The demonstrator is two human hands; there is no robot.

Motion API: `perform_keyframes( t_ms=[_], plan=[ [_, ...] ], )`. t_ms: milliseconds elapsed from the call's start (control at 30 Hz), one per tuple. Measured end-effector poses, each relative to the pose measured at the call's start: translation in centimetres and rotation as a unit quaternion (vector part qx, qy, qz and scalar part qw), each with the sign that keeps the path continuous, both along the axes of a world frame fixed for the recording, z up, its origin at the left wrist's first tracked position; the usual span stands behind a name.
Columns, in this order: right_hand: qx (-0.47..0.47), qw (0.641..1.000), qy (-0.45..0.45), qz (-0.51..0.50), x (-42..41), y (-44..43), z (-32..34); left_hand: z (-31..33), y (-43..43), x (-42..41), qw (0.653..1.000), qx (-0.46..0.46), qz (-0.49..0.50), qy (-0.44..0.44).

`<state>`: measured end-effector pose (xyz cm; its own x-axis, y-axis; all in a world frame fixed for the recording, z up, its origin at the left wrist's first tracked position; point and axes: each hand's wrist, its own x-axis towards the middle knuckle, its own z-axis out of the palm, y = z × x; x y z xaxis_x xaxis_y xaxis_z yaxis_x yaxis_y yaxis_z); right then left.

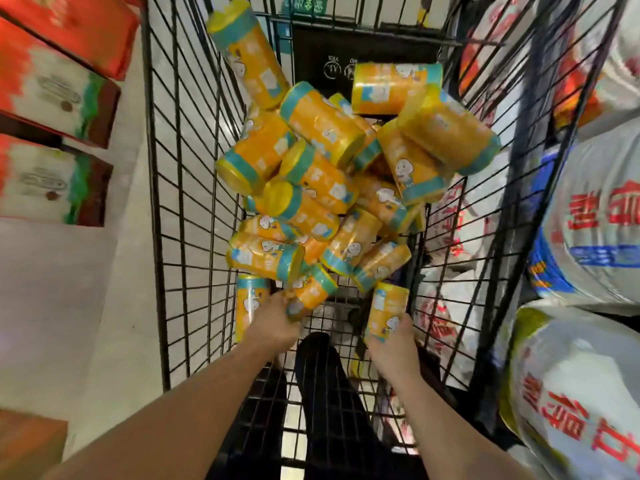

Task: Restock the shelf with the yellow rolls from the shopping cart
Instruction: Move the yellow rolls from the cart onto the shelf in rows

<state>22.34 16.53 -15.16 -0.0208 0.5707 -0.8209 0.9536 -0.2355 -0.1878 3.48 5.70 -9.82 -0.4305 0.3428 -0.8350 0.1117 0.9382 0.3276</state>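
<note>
Two-handed in shopping cart (187, 202): grips yellow roll (313, 289) with left hand (273, 325), second roll (386, 311) with right hand (394, 344), fingers mostly hidden behind.

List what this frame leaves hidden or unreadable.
Head view:
- Fingers of the left hand and right hand: mostly wrapped behind the near-left roll and near-right roll they grip.
- Pile of rolls: lower ones buried; count unknowable.
- Roll labels: small print motion-blurred.
- White sacks: cut by the right edge.
</note>
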Motion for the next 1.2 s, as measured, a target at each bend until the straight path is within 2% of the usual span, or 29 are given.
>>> perform_keyframes(
  t_ms=[133, 267, 467, 633, 700, 833, 1100, 1200],
  plan=[
    [0.048, 0.998, -0.035, 0.033, -2.0, -0.1, 0.9, -2.7, 0.3, 0.4, 1.0, -0.009, -0.008, 0.027],
    [0.059, 0.993, -0.083, 0.052, -2.7, 0.0, 0.1, -5.0, -0.1, 0.8, 0.995, -0.056, -0.056, 0.056],
    [0.06, 0.988, -0.126, 0.07, -2.8, 0.4, -0.8, -7.1, -1.0, 1.2, 0.989, -0.052, -0.112, 0.084],
    [0.052, 0.995, -0.087, 0.001, -2.7, 0.1, -1.9, -7.3, -0.7, 2.0, 0.983, -0.059, -0.144, 0.096],
    [0.04, 0.996, -0.061, -0.049, -2.5, 0.1, -2.3, -6.8, -0.3, 2.4, 0.986, -0.043, -0.121, 0.111],
    [-0.003, 0.993, -0.021, -0.119, -2.0, 0.7, -2.7, -5.5, -0.3, 2.3, 0.998, 0.015, 0.004, 0.064],
    [-0.011, 0.995, -0.067, -0.067, -2.7, 0.3, -0.2, -3.4, -2.9, 0.7, 0.984, 0.126, 0.119, -0.043],
    [-0.051, 0.993, -0.048, -0.091, -2.6, 0.0, 1.3, -1.5, -3.5, 0.1, 0.978, 0.162, 0.117, -0.057]
  ],
)
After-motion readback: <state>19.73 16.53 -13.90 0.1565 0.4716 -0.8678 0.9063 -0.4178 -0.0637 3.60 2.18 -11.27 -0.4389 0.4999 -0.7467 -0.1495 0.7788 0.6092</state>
